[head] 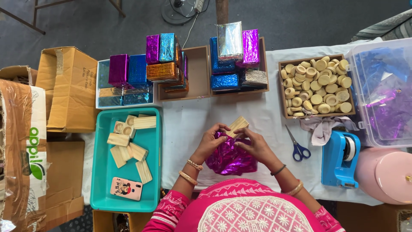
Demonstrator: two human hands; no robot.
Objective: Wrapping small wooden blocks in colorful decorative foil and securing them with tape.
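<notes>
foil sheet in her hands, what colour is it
Shiny purple foil, crinkled, wrapped partly round a wooden block; the head view shows it.

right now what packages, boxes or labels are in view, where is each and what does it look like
Foil-wrapped blocks: stacked at the table's far edge, shiny purple, blue, copper, silver.
Brown cartons: far left, open flaps, one with a green logo patch.
Teal tray: left, holding bare wooden blocks and a pink phone.
Clear tub: right, full of blue and purple foil.
Left hand and right hand: on purple foil around a wooden block.
</notes>
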